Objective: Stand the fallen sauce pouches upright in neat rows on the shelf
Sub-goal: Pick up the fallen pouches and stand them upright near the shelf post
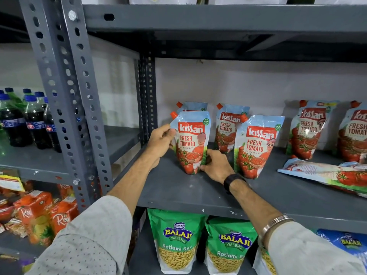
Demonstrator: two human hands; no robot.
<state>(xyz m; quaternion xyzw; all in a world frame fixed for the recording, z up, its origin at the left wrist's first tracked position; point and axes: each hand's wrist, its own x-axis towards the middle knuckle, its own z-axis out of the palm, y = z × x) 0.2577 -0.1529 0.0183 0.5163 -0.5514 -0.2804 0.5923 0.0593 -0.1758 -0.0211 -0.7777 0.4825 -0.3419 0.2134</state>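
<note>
A ketchup pouch (191, 141) with an orange cap stands upright at the left of the grey shelf (178, 191). My left hand (160, 140) grips its upper left edge. My right hand (215, 164) holds its lower right corner. Behind it another pouch (193, 107) stands, mostly hidden. To the right, two pouches stand upright, one in front (257, 145) and one behind (228, 127). Further right two more (309, 129) (354, 133) lean against the back wall. A fallen pouch (325, 172) lies flat at the right, on top of others.
A perforated steel upright (65, 92) stands to the left. Cola bottles (25, 120) fill the neighbouring shelf, with juice cartons (39, 215) below. Green snack bags (176, 241) sit on the shelf underneath. The shelf above (218, 18) hangs low overhead.
</note>
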